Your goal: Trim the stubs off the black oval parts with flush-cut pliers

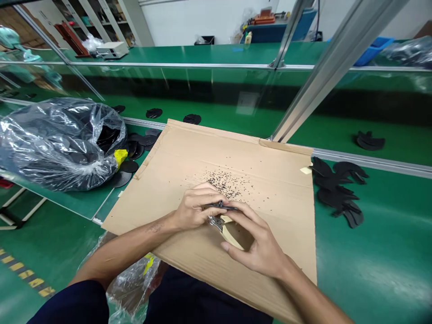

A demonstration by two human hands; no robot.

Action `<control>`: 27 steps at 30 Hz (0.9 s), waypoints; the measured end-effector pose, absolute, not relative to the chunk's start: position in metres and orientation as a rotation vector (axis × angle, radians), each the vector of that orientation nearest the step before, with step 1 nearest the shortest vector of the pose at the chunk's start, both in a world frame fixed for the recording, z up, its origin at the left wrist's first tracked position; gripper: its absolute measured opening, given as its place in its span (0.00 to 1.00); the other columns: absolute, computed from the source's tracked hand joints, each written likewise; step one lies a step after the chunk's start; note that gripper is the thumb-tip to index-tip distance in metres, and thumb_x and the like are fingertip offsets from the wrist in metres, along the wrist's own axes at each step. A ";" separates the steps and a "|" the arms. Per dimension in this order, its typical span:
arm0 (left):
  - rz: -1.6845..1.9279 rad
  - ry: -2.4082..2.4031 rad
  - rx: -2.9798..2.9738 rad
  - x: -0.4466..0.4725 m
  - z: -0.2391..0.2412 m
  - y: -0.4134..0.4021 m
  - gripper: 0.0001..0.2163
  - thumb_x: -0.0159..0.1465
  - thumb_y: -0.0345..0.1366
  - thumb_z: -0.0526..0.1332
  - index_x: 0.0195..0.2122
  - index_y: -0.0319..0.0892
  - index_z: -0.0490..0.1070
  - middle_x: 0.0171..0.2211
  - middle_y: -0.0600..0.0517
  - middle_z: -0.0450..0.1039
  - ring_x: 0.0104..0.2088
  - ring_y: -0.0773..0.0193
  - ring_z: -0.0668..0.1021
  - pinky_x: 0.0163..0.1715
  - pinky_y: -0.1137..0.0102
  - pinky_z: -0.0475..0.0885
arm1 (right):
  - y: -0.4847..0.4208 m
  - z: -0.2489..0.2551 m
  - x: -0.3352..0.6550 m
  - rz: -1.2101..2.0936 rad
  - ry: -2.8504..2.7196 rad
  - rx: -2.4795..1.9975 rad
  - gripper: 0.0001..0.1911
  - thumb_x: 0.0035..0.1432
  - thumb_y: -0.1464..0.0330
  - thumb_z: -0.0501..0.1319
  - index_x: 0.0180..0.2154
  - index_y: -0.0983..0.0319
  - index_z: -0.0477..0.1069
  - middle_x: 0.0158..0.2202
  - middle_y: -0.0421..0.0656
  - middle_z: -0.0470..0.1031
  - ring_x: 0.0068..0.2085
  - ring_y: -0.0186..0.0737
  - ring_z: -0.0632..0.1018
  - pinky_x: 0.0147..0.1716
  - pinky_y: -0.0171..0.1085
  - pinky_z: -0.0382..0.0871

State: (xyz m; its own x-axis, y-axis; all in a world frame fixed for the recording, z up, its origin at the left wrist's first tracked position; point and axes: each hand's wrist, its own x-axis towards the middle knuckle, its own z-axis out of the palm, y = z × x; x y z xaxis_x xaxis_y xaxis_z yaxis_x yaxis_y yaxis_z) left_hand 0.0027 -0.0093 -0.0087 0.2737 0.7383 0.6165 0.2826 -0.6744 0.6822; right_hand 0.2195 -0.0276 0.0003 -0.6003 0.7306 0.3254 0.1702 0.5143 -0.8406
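Observation:
A thin black disc-like plastic part (pixel 221 205), seen nearly edge-on, is pinched in my left hand (pixel 195 207), fingers closed along its left side. In my right hand (pixel 261 245) is a pair of nippers (pixel 232 236) with cream handles and a metal head. Its handles are spread inside my curled right hand, and the metal head is just under the black part, close to my left fingertips. My right fingertips also touch the part's right end. Just beyond both hands, tiny black scraps (pixel 226 182) lie scattered over a cardboard sheet (pixel 189 148).
Black parts (pixel 337 184) are heaped right of the cardboard. On the left, a large clear bag (pixel 60 144) of black pieces stands beside loose black discs (pixel 123 179). An aluminium post (pixel 324 76) rises at the back right. Several black parts (pixel 192 119) lie along the green belt.

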 end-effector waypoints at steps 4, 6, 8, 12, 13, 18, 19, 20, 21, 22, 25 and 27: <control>1.388 0.897 2.138 0.000 -0.009 -0.007 0.09 0.68 0.36 0.65 0.48 0.45 0.80 0.36 0.49 0.83 0.37 0.61 0.81 0.42 0.64 0.76 | -0.030 -0.002 0.220 1.033 -2.095 -0.720 0.27 0.58 0.66 0.69 0.59 0.56 0.71 0.65 0.53 0.66 0.64 0.56 0.71 0.61 0.56 0.71; 1.379 0.884 2.123 -0.001 -0.010 -0.007 0.10 0.68 0.36 0.65 0.50 0.45 0.79 0.38 0.48 0.82 0.40 0.61 0.81 0.42 0.64 0.76 | -0.031 -0.003 0.219 1.028 -2.093 -0.721 0.27 0.58 0.67 0.69 0.59 0.55 0.71 0.66 0.53 0.64 0.63 0.56 0.72 0.60 0.56 0.73; 1.354 0.893 2.069 -0.003 -0.011 -0.008 0.11 0.69 0.36 0.64 0.51 0.45 0.78 0.41 0.47 0.81 0.41 0.62 0.81 0.42 0.66 0.76 | -0.031 -0.003 0.219 1.016 -2.085 -0.724 0.27 0.59 0.67 0.69 0.59 0.54 0.71 0.66 0.53 0.61 0.60 0.55 0.74 0.57 0.56 0.75; 1.262 0.931 1.934 -0.003 -0.010 -0.011 0.12 0.72 0.40 0.60 0.52 0.44 0.76 0.43 0.46 0.78 0.45 0.61 0.79 0.45 0.66 0.76 | -0.027 -0.001 0.221 0.984 -2.055 -0.749 0.25 0.60 0.66 0.68 0.58 0.55 0.72 0.64 0.54 0.63 0.59 0.54 0.74 0.55 0.54 0.75; 1.241 0.949 1.869 -0.003 -0.010 -0.011 0.12 0.72 0.41 0.59 0.52 0.44 0.76 0.44 0.45 0.78 0.45 0.60 0.79 0.47 0.65 0.76 | -0.026 0.000 0.222 0.982 -2.037 -0.760 0.25 0.60 0.66 0.69 0.58 0.55 0.72 0.62 0.53 0.65 0.59 0.54 0.74 0.55 0.54 0.75; 1.195 0.985 1.318 -0.004 -0.013 -0.002 0.18 0.63 0.47 0.69 0.48 0.41 0.73 0.38 0.48 0.81 0.37 0.62 0.82 0.40 0.68 0.77 | -0.019 0.005 0.227 1.065 -1.937 -0.797 0.23 0.61 0.64 0.67 0.58 0.52 0.72 0.52 0.49 0.73 0.54 0.50 0.76 0.54 0.52 0.74; 1.192 0.996 1.266 -0.004 -0.013 0.000 0.18 0.62 0.48 0.71 0.44 0.40 0.74 0.38 0.47 0.82 0.37 0.61 0.83 0.40 0.68 0.77 | -0.019 0.006 0.227 1.095 -1.931 -0.794 0.23 0.62 0.64 0.67 0.58 0.52 0.72 0.52 0.48 0.73 0.54 0.50 0.76 0.53 0.51 0.74; 1.197 1.014 1.253 -0.005 -0.013 0.002 0.18 0.60 0.49 0.71 0.41 0.40 0.75 0.38 0.47 0.82 0.38 0.60 0.83 0.41 0.67 0.77 | -0.019 0.006 0.226 1.126 -1.931 -0.788 0.23 0.62 0.64 0.67 0.59 0.52 0.72 0.53 0.48 0.74 0.53 0.50 0.76 0.53 0.51 0.74; 1.210 1.031 1.269 -0.005 -0.013 0.003 0.17 0.60 0.49 0.72 0.38 0.39 0.76 0.39 0.46 0.82 0.40 0.59 0.83 0.43 0.65 0.77 | -0.019 0.006 0.225 1.158 -1.935 -0.779 0.23 0.62 0.64 0.67 0.59 0.52 0.72 0.53 0.48 0.74 0.53 0.49 0.77 0.52 0.49 0.75; 1.220 1.039 1.301 -0.005 -0.013 0.003 0.16 0.59 0.49 0.72 0.36 0.40 0.77 0.39 0.46 0.82 0.41 0.58 0.82 0.45 0.64 0.77 | -0.020 0.006 0.224 1.186 -1.944 -0.769 0.23 0.62 0.64 0.67 0.59 0.53 0.73 0.54 0.48 0.75 0.53 0.49 0.77 0.51 0.48 0.75; 1.164 1.004 1.346 -0.003 -0.010 0.001 0.14 0.60 0.47 0.72 0.37 0.40 0.80 0.38 0.47 0.82 0.41 0.58 0.82 0.47 0.64 0.76 | -0.023 0.004 0.221 1.213 -1.964 -0.779 0.23 0.60 0.65 0.68 0.57 0.54 0.73 0.53 0.48 0.76 0.51 0.47 0.78 0.49 0.46 0.76; 1.096 0.972 1.282 -0.002 -0.008 -0.001 0.15 0.61 0.46 0.71 0.42 0.41 0.80 0.39 0.47 0.82 0.41 0.58 0.82 0.45 0.65 0.75 | -0.024 0.004 0.220 1.184 -1.954 -0.808 0.23 0.59 0.65 0.69 0.56 0.55 0.74 0.51 0.48 0.77 0.48 0.47 0.79 0.49 0.47 0.76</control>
